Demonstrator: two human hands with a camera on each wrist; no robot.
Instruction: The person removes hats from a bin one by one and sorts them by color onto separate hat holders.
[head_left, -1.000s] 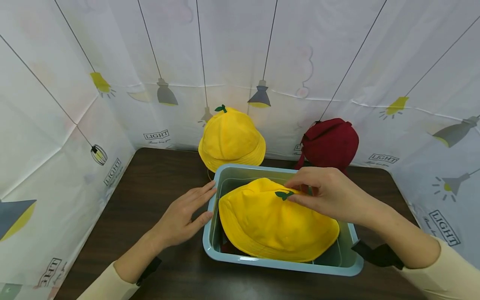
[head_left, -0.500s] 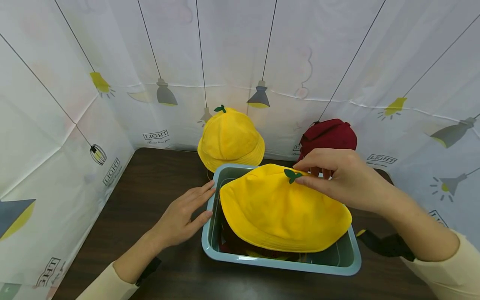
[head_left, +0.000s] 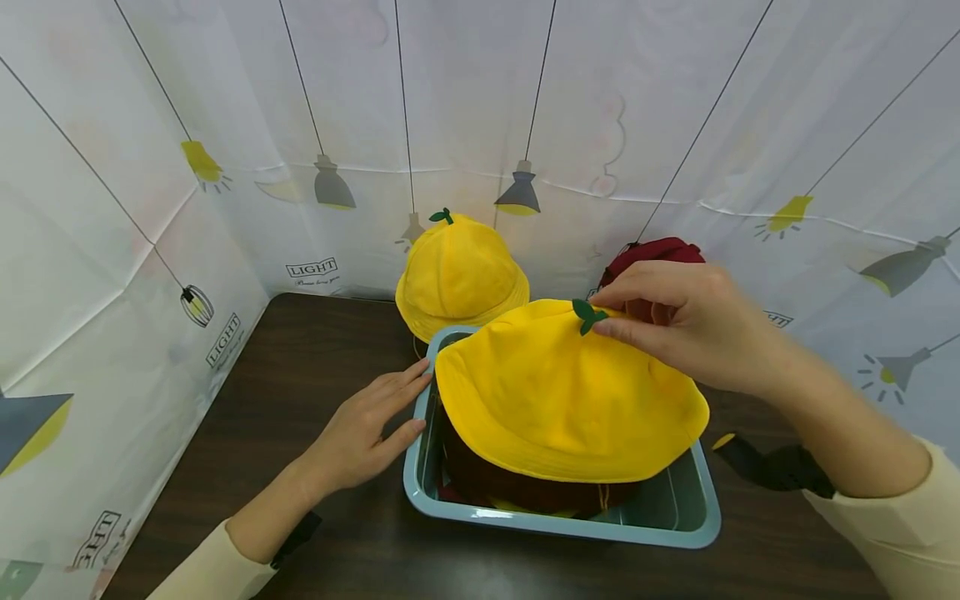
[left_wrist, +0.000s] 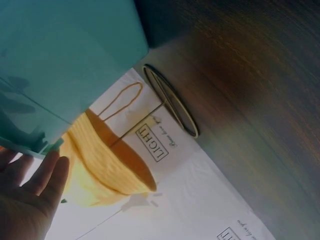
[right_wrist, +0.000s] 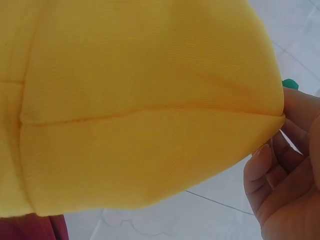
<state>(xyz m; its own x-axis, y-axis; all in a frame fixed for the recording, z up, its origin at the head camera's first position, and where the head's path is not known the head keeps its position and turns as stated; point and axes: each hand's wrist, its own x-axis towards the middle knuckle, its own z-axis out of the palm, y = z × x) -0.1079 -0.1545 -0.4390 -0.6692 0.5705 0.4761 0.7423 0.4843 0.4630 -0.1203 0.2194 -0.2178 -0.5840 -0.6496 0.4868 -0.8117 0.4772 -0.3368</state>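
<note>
My right hand (head_left: 678, 325) pinches the crown of a yellow bucket hat (head_left: 570, 400) beside its green leaf tip (head_left: 588, 315). The hat hangs brim-down over a light blue plastic basin (head_left: 570, 528), its brim above the basin's floor. Close up in the right wrist view, the hat's seamed yellow cloth (right_wrist: 150, 105) fills most of the picture, with thumb and fingers at its top. My left hand (head_left: 367, 429) rests with straight fingers against the basin's left rim. Dark red cloth (head_left: 480, 471) shows inside the basin under the hat, which hides most of it.
Behind the basin, another yellow hat (head_left: 461, 275) sits on a stand whose metal ring base (left_wrist: 172, 102) shows in the left wrist view. A dark red hat (head_left: 652, 252) at the back right is partly hidden by my right hand. Lamp-printed curtains surround the dark wooden table (head_left: 322, 358).
My right hand has lifted the yellow bucket hat up from inside the basin, uncovering more of the dark red cloth. The left hand has stayed at the rim.
</note>
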